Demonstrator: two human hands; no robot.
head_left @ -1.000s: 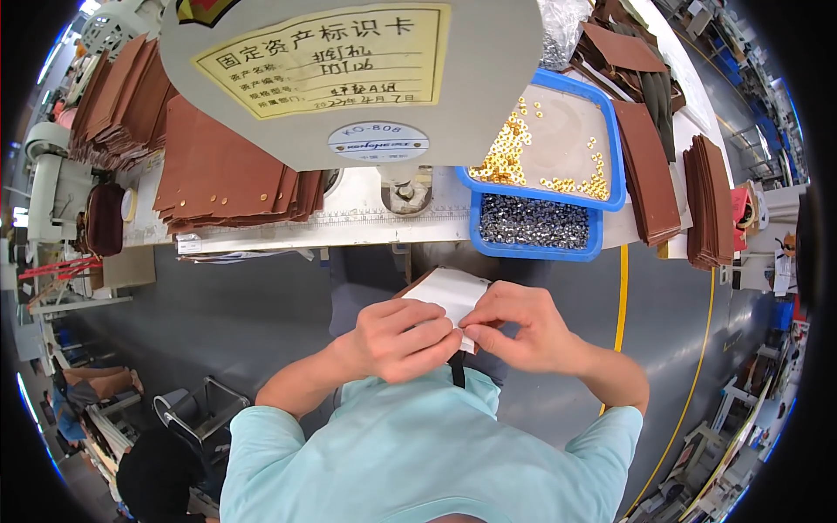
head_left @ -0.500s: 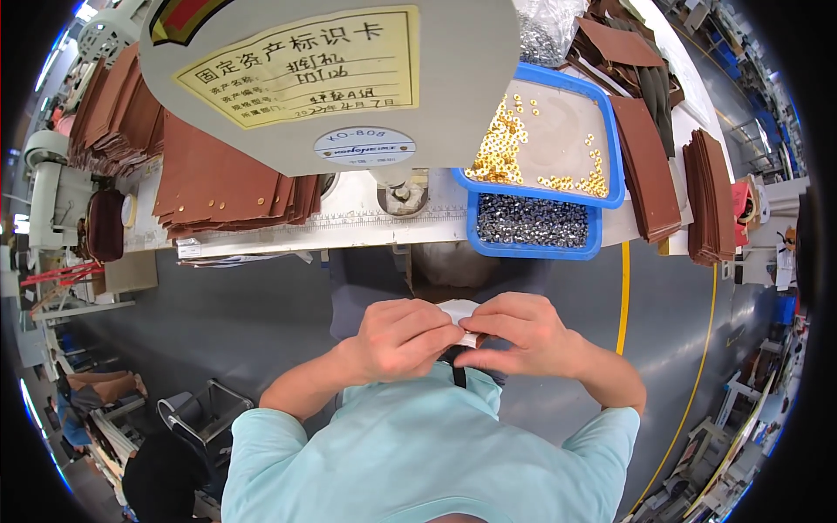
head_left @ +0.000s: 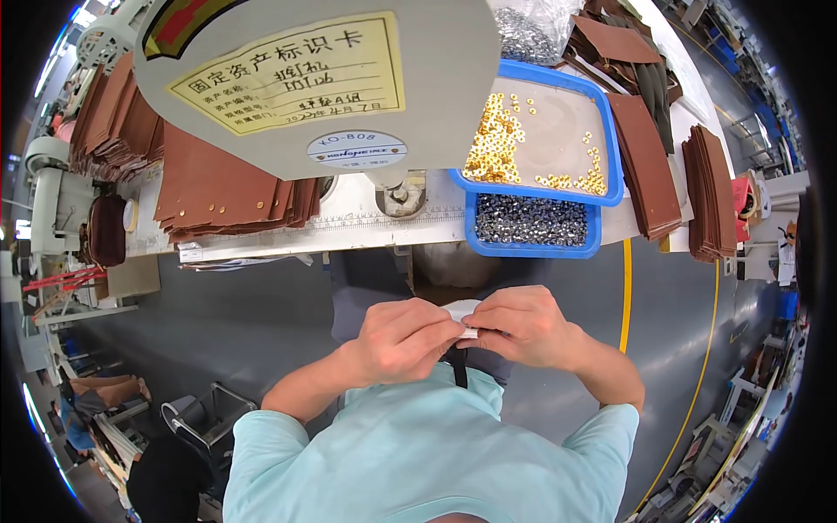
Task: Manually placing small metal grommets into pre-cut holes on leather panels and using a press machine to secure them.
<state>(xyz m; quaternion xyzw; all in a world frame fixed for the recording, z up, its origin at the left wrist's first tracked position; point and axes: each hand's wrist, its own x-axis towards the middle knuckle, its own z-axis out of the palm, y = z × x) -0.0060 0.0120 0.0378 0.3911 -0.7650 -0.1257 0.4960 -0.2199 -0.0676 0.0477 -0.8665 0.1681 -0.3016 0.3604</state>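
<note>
In front of my waist, below the table edge, both hands meet at a small white piece (head_left: 459, 309) that looks like folded paper or thin sheet. My left hand (head_left: 403, 340) pinches its left side, fingers pressed together. From the other side my right hand (head_left: 523, 324) grips it between thumb and bent fingers. Most of the piece is covered by my fingertips, so I cannot make out its full shape. Neither hand touches the table.
A pale machine head (head_left: 323, 96) stands over the white table (head_left: 418, 228). Right of it, one blue tray (head_left: 615, 148) holds gold eyelets and another blue tray (head_left: 534, 251) dark metal pieces. Stacks of brown panels (head_left: 222, 179) lie left; more brown panels (head_left: 645, 166) lie right.
My right thumb has drawn in towards the fingers and the white piece. Both hands stay in nearly the same place, and the view has shifted slightly.
</note>
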